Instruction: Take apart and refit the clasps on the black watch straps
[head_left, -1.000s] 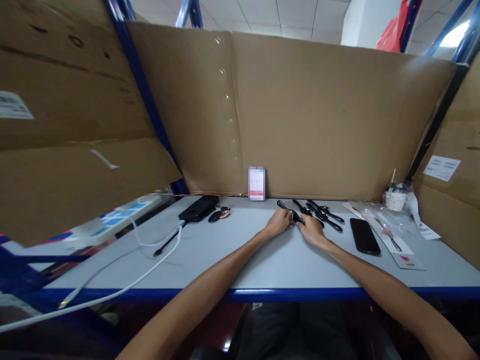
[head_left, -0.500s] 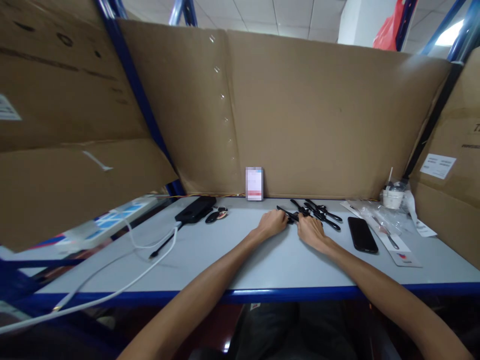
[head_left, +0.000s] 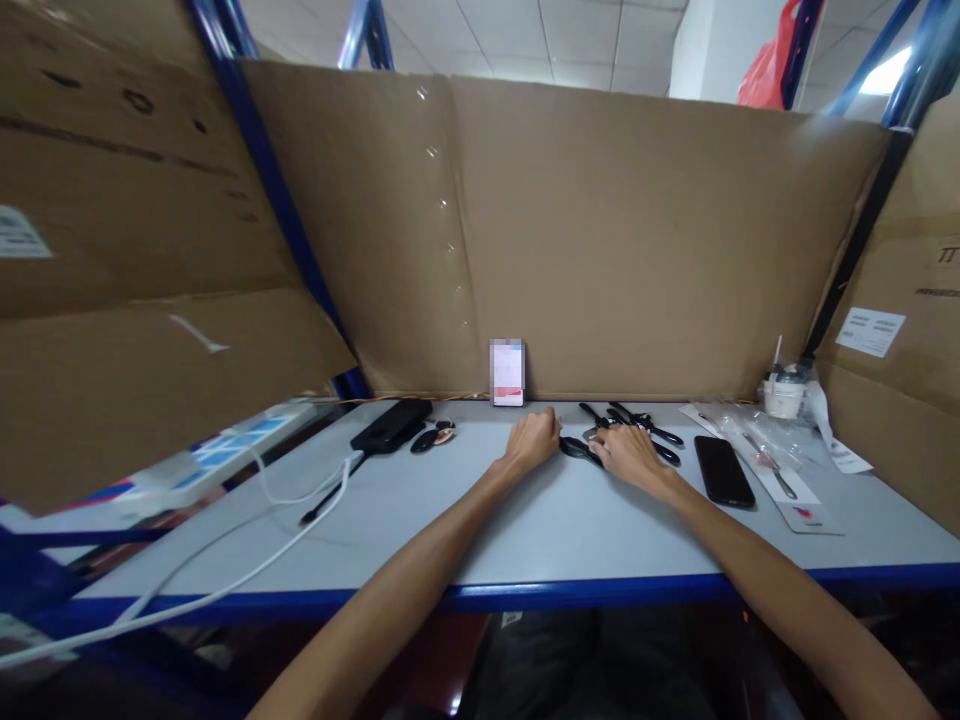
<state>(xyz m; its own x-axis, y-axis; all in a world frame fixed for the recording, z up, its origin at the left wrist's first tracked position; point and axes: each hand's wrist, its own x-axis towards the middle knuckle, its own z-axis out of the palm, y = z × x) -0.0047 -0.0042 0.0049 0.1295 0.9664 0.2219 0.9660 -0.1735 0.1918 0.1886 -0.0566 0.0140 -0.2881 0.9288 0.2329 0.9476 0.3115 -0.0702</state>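
Note:
My left hand (head_left: 534,440) is closed above the table, its fingertips pinched together near a small shiny bit I cannot make out. A black two-handled tool (head_left: 579,449), which looks like a spokeshave, lies between my hands with one end beside my right fingers. My right hand (head_left: 631,456) is curled low over the tools, with a small grey flat piece (head_left: 589,435) at its fingertips. Behind and right of that hand are several similar black tools (head_left: 651,426) in a loose pile, partly covered by it.
To the right lie a black phone (head_left: 724,470), a carded package (head_left: 804,505) and a white cup (head_left: 784,396). A lit phone (head_left: 508,372) leans on the cardboard back wall (head_left: 637,240). On the left are a black power bank (head_left: 391,425), a white cable (head_left: 300,537) and a power strip (head_left: 240,440).
My hands have moved apart: the left has drawn back leftward off the black tool, which now lies on the table. My right hand has shifted slightly right.

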